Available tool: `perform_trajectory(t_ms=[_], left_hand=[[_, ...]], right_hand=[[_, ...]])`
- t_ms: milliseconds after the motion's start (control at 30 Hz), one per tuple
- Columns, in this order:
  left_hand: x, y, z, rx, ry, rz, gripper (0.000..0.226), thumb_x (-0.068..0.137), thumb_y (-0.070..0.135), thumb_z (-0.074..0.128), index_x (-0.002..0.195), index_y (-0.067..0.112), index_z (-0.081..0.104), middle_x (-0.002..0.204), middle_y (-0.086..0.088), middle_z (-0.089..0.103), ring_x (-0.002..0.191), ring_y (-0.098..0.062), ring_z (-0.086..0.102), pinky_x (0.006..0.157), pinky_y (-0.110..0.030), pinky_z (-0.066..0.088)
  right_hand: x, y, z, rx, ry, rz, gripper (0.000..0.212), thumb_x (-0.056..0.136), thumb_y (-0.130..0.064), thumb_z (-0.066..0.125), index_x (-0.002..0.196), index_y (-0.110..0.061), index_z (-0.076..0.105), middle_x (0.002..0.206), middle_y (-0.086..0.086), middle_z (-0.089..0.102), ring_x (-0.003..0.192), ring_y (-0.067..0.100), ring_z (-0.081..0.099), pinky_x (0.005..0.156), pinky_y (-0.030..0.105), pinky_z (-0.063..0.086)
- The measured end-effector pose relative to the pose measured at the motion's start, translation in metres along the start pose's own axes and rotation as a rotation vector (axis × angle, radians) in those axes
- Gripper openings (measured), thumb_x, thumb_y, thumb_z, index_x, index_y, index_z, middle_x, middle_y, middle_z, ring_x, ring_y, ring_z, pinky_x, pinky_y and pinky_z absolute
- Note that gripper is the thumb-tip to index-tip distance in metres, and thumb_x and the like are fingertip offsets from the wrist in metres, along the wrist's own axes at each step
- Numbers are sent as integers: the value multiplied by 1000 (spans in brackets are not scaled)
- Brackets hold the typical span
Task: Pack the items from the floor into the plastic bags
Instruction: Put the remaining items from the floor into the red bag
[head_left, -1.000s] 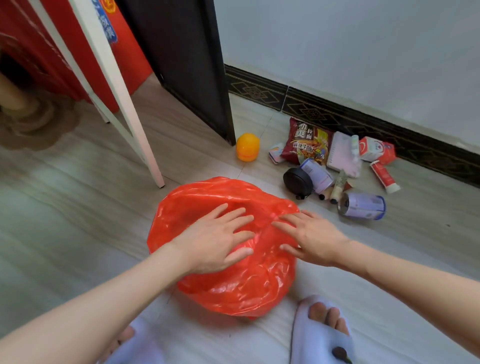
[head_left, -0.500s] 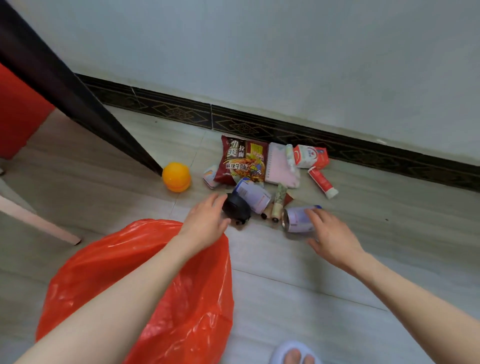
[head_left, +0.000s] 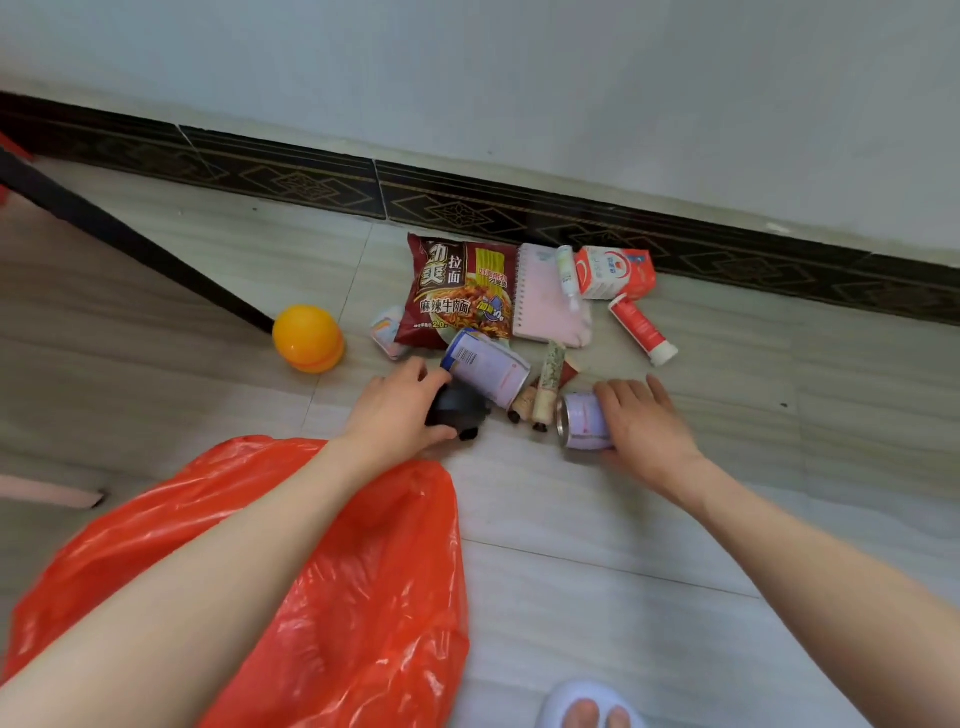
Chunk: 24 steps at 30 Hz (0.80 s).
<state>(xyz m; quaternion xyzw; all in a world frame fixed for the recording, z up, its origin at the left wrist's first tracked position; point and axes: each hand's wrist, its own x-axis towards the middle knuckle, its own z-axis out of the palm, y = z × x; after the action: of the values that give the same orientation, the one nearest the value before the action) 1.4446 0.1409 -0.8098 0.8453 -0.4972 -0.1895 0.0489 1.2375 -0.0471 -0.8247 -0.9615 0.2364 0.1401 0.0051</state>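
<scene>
both hands grip: left hand (head_left: 393, 410) on black lid (head_left: 457, 410), right hand (head_left: 641, 426) on purple can (head_left: 582, 421), noodle pack (head_left: 460, 291) reads "拉面".

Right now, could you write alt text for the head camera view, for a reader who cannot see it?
A person's left hand grips a black object and the right hand grips a can lying on the floor, beside a red plastic bag. Noodles, a notebook and an orange ball lie near the wall.

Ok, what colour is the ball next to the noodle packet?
Orange-yellow; the ball shows clearly in the head view, the only view given.
</scene>
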Motion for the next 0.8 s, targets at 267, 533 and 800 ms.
perform_trajectory(t_ms=[267, 533, 800], left_hand=[[-66, -6, -52, -307, 197, -10, 45, 72, 35, 72, 104, 12, 51, 100, -6, 54, 92, -23, 52, 73, -31, 38], [-187, -45, -80, -231, 166, -67, 42, 73, 38, 70, 106, 19, 53, 99, 0, 58, 92, -17, 54, 79, -30, 43], [-242, -101, -19, 46, 48, -176, 49, 61, 32, 83, 98, 12, 58, 86, -6, 63, 81, -27, 56, 70, -36, 46]], right_hand=[[-42, -56, -61, 328, 102, 123, 50, 64, -35, 69, 101, -6, 51, 90, 12, 56, 81, 33, 53, 63, 35, 40], [-93, -173, -98, 510, -42, -161, 52, 61, -50, 51, 101, -17, 46, 95, 1, 49, 89, 23, 44, 69, 33, 37], [-79, -233, -77, 138, -142, -349, 54, 76, -50, 56, 114, -13, 44, 109, 10, 54, 101, 30, 46, 82, 37, 36]])
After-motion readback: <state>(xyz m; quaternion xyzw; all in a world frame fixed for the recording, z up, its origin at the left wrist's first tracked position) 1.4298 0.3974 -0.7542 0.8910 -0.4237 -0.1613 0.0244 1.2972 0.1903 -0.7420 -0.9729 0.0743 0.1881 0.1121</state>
